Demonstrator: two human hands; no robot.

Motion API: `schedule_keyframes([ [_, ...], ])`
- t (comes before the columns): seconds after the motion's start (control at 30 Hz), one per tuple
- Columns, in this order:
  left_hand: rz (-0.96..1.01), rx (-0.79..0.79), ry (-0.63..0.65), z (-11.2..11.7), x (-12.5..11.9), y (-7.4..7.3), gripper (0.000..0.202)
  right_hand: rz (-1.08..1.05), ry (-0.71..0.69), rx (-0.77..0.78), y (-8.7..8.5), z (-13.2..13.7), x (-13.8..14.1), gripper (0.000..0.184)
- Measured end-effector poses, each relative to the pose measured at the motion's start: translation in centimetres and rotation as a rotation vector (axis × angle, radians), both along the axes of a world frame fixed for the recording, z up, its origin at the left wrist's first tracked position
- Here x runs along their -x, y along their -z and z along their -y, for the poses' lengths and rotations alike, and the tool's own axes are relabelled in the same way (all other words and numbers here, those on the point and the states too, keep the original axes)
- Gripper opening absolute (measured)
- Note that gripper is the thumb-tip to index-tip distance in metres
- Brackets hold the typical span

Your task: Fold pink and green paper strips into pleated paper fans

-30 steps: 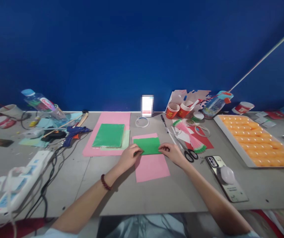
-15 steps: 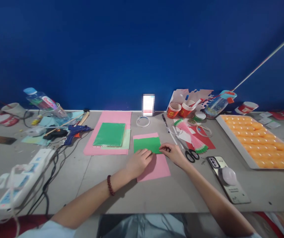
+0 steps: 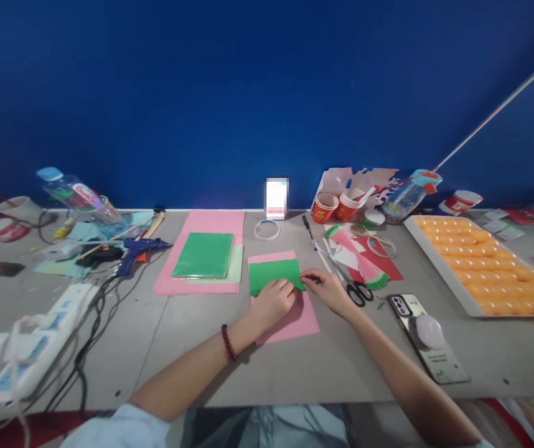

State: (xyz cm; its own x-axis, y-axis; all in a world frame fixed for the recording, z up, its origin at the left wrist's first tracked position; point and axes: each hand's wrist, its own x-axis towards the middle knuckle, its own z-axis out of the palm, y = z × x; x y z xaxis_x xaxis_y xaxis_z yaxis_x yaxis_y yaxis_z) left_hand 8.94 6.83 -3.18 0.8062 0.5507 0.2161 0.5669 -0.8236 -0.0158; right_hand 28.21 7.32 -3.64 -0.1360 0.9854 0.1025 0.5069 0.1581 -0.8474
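A piece of green paper [image 3: 269, 271] lies over a pink sheet [image 3: 297, 322] in front of me. The fingers of my left hand [image 3: 274, 303] are bent together on the green paper's near edge. At its right edge, my right hand [image 3: 328, 291] pinches the corner between thumb and fingers. My left hand hides part of the near edge and of the pink sheet. A stack of green paper [image 3: 204, 255] in clear wrap rests to the left, on pale green and larger pink paper [image 3: 167, 283].
Black-handled scissors [image 3: 359, 294] lie close to my right hand, with a phone [image 3: 428, 339] nearer me. Paper cups [image 3: 325, 208] and an orange-filled tray [image 3: 491, 267] stand at the right. On the left are a glue gun [image 3: 136, 252], a power strip [image 3: 38, 348] and cables.
My left hand has slid right along the green paper's near edge, closer to my right hand. My right hand stays at the right edge. The view has shifted slightly.
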Motion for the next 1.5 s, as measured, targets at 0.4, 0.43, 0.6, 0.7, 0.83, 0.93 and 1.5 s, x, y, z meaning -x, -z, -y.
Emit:
schedule_keyframes([
  [0.4,0.036,-0.002,0.016,0.1,-0.1,0.1,0.013,0.262,-0.257,-0.301,-1.4,1.5,-1.4,0.036],
  [0.43,0.045,-0.002,0.015,0.1,-0.1,0.1,0.013,0.280,-0.266,-0.312,-1.4,1.5,-1.4,0.037],
  [0.6,0.073,0.030,0.001,-0.2,-0.1,0.4,0.015,0.298,-0.269,-0.331,-1.3,1.4,-1.3,0.038],
  [0.7,0.050,0.023,0.004,-0.3,-0.1,0.5,0.015,0.258,-0.270,-0.318,-1.3,1.4,-1.3,0.035],
  [0.83,0.029,-0.017,0.022,-0.4,0.0,0.5,0.014,0.278,-0.269,-0.332,-0.9,1.3,-1.2,0.021],
  [0.93,0.042,-0.002,0.008,-0.4,0.1,0.1,0.015,0.339,-0.271,-0.374,-0.7,1.2,-1.0,0.013],
  [1.5,0.707,0.730,-0.385,0.6,1.1,-2.2,0.032,0.205,0.065,-0.478,-1.3,2.7,1.9,0.012],
])
